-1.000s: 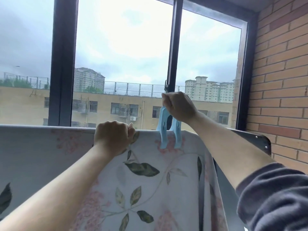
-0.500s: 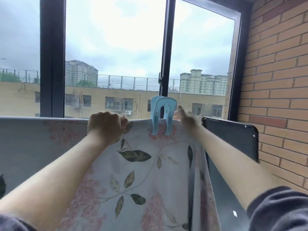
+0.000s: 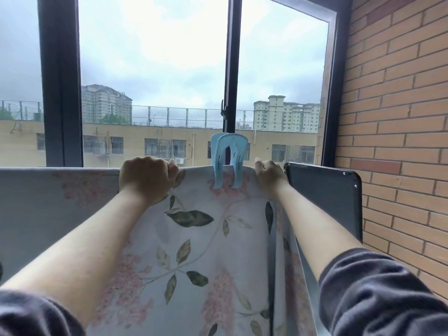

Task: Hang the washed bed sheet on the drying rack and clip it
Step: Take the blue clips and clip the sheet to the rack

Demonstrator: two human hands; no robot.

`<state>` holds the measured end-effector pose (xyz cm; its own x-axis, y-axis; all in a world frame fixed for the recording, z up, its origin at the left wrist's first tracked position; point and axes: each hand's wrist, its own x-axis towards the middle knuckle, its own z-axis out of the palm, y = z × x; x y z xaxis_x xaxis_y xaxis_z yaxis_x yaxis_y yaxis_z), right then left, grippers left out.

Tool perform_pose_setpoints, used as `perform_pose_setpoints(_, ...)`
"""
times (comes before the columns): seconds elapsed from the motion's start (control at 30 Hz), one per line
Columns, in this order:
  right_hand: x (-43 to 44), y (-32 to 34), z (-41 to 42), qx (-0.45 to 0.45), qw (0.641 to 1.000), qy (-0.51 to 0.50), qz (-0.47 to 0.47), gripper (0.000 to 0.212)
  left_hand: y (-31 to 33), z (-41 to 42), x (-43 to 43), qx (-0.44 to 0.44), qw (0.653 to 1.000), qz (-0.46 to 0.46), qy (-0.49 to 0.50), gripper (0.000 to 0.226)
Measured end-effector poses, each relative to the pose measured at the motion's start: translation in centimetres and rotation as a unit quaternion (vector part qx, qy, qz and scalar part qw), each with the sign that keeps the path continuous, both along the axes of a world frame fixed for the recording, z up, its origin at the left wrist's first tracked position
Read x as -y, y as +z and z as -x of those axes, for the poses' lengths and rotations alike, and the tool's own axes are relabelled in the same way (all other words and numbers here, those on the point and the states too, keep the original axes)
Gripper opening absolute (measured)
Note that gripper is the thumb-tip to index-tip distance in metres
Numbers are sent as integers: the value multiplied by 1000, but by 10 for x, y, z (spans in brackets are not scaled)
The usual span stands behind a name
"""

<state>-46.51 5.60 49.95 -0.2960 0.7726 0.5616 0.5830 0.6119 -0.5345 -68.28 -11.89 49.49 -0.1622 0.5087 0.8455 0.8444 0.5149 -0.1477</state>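
A floral bed sheet (image 3: 198, 238) with pink flowers and green leaves hangs over the top bar of a dark drying rack (image 3: 324, 190). A light blue clip (image 3: 228, 161) stands upright on the sheet's top edge, clamped over it. Left of the clip, my left hand (image 3: 145, 180) grips the top edge of the sheet in a fist. To the clip's right, at the sheet's right corner, my right hand (image 3: 269, 175) grips the edge with curled fingers. Neither hand touches the clip.
A dark-framed window (image 3: 230, 81) stands right behind the rack, its handle just above the clip. A brick wall (image 3: 400, 117) closes off the right side. The bare end of the rack sticks out to the right of the sheet.
My right hand has let go of the blue clip, which stays clamped on the sheet, and has moved down and right to grip the sheet's edge. The left hand has kept its grip.
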Motion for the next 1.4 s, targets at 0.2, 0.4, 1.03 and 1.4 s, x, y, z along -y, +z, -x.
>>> perform_pose_setpoints(0.2, -5, -1, -9, -37, 999, 22, 30, 46, 0, 1, 0, 10, 1000, 16, 1, 55)
perform_pose_setpoints(0.4, 27, 33, -4, -118, 949, 281, 79, 63, 8, -1, -2, 54, 996, 45, -51, 46)
perform_pose_setpoints(1.03, 15, 36, 13, -76, 928, 358, 70, 41, 3, -21, -32, -18, 976, 112, -187, 25)
perform_pose_setpoints(1.4, 20, 46, 3, -26, 914, 391, 109, 55, 6, -26, -27, -6, 980, 120, -161, 24)
